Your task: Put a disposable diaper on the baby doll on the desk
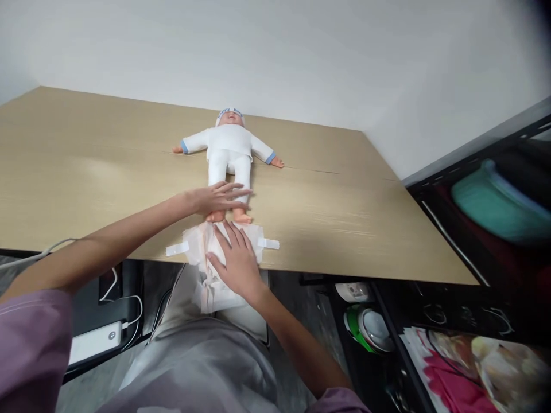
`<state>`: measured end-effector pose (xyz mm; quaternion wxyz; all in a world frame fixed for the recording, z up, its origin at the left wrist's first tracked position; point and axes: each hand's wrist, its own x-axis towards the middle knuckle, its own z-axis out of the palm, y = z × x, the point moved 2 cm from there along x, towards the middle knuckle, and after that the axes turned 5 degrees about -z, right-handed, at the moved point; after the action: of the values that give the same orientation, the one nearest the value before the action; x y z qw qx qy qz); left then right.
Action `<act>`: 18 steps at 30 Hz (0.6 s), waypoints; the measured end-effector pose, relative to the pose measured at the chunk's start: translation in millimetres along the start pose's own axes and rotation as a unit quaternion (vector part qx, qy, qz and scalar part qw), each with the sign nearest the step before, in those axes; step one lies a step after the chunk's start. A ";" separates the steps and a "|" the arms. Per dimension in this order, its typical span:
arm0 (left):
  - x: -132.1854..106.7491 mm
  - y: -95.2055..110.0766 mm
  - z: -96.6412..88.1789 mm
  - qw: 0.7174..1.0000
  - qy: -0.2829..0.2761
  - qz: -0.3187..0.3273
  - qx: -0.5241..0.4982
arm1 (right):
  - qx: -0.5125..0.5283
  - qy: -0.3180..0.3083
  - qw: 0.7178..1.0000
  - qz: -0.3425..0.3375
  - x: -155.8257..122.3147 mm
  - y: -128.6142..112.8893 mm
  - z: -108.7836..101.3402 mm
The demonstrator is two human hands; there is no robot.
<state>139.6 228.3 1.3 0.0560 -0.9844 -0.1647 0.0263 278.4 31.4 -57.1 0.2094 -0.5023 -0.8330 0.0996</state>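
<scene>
A baby doll (229,140) in a white outfit with blue cuffs and a lettered white cap lies on its back, arms spread and feet toward me. Across its lower legs rests my left hand (219,198), fingers stretched out and slightly apart. Below the doll's feet a white diaper (253,235) is laid open, its side tabs spread left and right; its near end hangs over the table's front edge. Flat on the diaper lies my right hand (236,255), fingers spread, covering part of its middle.
The light brown tabletop (322,218) ends at a white wall. Lower left, a white power bank (95,343) with a cable sits on a black surface. To the right are a dark shelf with a round container (375,328), pink cloth (458,376) and a teal item (501,203).
</scene>
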 end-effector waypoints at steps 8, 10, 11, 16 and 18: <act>16.8 -8.8 -23.0 0.985 0.115 0.023 -0.126 | 0.027 -0.015 1.000 0.003 5.1 7.5 -3.1; 21.5 -15.6 -43.8 0.967 0.150 0.030 -0.202 | 0.031 -0.024 0.999 -0.004 10.2 14.1 -2.4; 23.3 -20.6 -55.6 0.956 0.168 0.030 -0.238 | 0.033 -0.029 0.999 -0.007 13.9 17.6 -2.0; 29.3 -52.1 -106.5 0.916 0.224 -0.028 -0.333 | 0.028 -0.060 0.998 -0.019 49.6 35.7 1.6; 31.4 -61.9 -118.7 0.906 0.230 -0.045 -0.351 | 0.021 -0.063 0.998 -0.018 72.1 44.6 4.3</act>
<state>157.8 284.6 125.4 -0.2561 -0.9104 -0.1904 -0.2635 282.6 116.1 -59.7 0.1686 -0.4757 -0.8511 0.1447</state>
